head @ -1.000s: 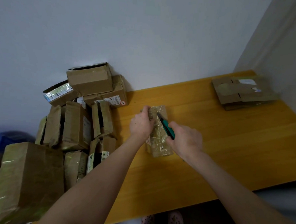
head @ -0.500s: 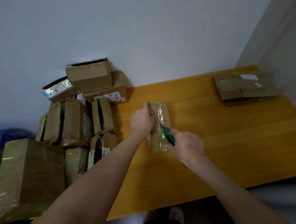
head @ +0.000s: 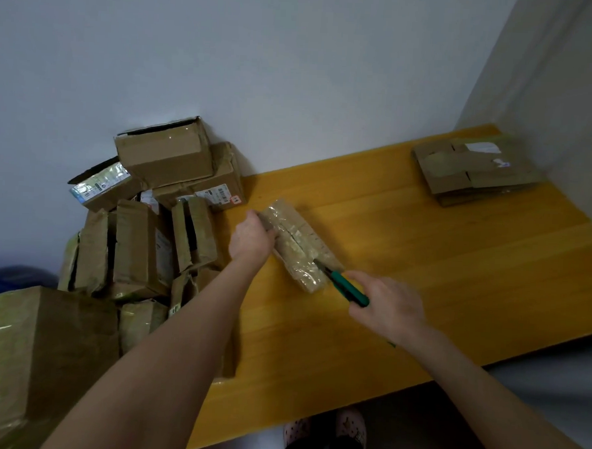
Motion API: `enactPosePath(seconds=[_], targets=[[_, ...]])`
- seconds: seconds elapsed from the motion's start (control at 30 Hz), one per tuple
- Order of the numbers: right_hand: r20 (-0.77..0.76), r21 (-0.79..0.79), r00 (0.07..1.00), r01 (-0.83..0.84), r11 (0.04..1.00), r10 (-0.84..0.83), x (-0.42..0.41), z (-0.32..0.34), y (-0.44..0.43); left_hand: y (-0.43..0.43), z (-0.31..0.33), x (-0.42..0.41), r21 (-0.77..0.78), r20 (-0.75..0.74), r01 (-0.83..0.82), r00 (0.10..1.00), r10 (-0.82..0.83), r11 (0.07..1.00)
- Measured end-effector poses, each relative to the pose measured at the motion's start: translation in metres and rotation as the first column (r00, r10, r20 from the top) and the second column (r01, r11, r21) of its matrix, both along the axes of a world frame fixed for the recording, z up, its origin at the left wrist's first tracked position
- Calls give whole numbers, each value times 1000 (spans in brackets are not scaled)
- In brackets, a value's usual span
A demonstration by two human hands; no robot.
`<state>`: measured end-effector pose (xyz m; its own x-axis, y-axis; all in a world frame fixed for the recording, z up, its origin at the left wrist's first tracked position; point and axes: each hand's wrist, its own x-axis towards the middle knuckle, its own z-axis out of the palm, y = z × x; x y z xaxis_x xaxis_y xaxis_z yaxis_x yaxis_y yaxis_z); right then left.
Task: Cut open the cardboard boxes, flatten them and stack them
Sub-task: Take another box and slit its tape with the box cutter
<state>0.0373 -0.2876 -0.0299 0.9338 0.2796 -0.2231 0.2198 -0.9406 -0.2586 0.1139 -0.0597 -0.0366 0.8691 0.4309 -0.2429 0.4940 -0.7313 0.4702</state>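
Observation:
A small taped cardboard box [head: 298, 245] lies on the yellow wooden table [head: 422, 275], slanted with its far end to the left. My left hand [head: 251, 237] grips that far left end. A green-handled utility knife [head: 344, 287] is held in my right hand [head: 386, 306], and its blade tip touches the near right end of the box, where a cut line runs along the tape. A stack of flattened boxes [head: 476, 168] sits at the far right corner of the table.
A pile of several uncut cardboard boxes [head: 143, 237] fills the left side against the wall, with a large taped box [head: 41, 351] nearest me. Grey walls bound the table behind and to the right. My slippered feet [head: 325, 428] show below the table's front edge.
My right hand has drawn the knife along the box's top toward me, from the far end to the near end. The box has turned slightly, and the view has shifted.

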Motion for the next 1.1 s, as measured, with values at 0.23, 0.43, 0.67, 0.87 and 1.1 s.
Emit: enactPosePath(seconds=[0.23, 0.43, 0.67, 0.87, 1.1], targets=[[6, 172, 970, 237, 956, -242, -5, -21, -8, -3, -9, -4, -8, -64, -57, 996, 57, 998], [-492, 625, 718, 685, 375, -492, 27, -28, -1, 6, -15, -11, 61, -139, -43, 989, 51, 997], [-593, 602, 675, 733, 315, -438, 47, -41, 34, 3, -19, -4, 281, -243, 586, 810, -534, 760], [-623, 611, 667, 741, 279, -408, 55, -46, 47, -12, -27, 4, 255, -502, 856, 515, -695, 450], [-653, 588, 590, 790, 173, -474, 53, -53, 46, -6, -23, -5, 268, -409, 879, 474, -780, 394]])
